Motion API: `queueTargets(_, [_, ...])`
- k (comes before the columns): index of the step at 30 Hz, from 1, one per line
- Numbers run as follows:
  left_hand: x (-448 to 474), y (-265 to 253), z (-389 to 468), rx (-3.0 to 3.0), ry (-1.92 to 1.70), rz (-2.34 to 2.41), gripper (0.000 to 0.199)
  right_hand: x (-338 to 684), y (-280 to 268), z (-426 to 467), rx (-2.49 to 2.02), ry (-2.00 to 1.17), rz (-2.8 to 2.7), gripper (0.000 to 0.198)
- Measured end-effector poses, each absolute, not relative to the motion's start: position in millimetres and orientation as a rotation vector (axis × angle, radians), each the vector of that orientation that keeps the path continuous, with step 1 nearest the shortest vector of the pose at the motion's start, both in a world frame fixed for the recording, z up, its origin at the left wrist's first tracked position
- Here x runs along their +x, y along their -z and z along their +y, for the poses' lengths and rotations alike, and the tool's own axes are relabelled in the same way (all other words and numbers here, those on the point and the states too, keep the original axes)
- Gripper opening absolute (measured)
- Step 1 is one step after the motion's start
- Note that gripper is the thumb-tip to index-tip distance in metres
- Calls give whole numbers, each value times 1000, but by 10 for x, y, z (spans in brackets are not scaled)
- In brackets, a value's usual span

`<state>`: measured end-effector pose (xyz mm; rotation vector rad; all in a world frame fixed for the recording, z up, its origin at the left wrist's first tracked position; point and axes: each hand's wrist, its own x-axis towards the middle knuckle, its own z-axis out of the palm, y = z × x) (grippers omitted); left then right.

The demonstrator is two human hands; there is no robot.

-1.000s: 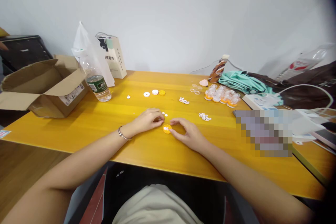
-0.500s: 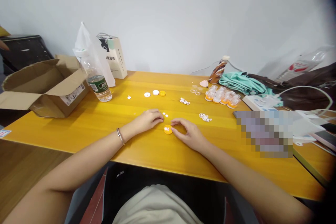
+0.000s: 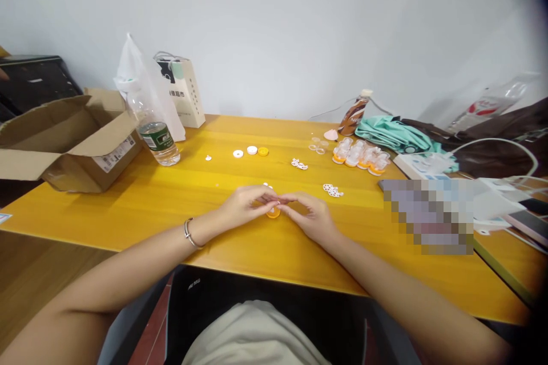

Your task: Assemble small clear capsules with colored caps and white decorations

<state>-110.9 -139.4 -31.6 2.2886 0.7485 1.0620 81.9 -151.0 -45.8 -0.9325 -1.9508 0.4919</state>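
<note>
My left hand (image 3: pixel 248 203) and my right hand (image 3: pixel 311 215) meet at the fingertips, both closed in a pinch. A tiny white piece (image 3: pixel 278 202) shows between the tips; its shape is mostly hidden. Directly below lies a round orange cap-like part (image 3: pixel 273 214), partly covered by the fingers. Just behind my left fingers, a small white disc (image 3: pixel 266 185) peeks out on the table. Farther back are a white ring (image 3: pixel 238 154), a white round part (image 3: pixel 252 150), a yellow round part (image 3: pixel 263 151) and a small white knob (image 3: pixel 208 158).
White openwork pieces (image 3: pixel 333 190), clear rings (image 3: pixel 317 149) and several clear-domed orange-based parts (image 3: pixel 362 157) lie right of centre. A cardboard box (image 3: pixel 81 154) and water bottle (image 3: pixel 158 142) stand left. A brown drink bottle (image 3: pixel 355 114), teal cloth (image 3: pixel 389 134) and power strip (image 3: pixel 413 168) are right.
My left hand has moved right from beside the small white discs to meet my right hand over the orange part. My right fingers have drawn together into a pinch.
</note>
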Motion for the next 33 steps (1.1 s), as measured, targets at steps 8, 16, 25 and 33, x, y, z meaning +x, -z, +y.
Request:
queueTargets(8, [-1164, 319, -1348, 2252, -945, 838, 23, 854, 478, -1479, -917, -471, -1999, 11])
queueTargets(16, [-1232, 341, -1250, 2523, -625, 848, 36, 894, 523, -1441, -788, -284, -2268, 14])
queueTargets(25, [-1223, 337, -1244, 2545, -616, 828, 35, 905, 535, -1423, -738, -175, -2339, 15])
queueTargets(33, [-1228, 330, -1236, 2542, -600, 809, 35, 900, 513, -1450, -708, -135, -2347, 13])
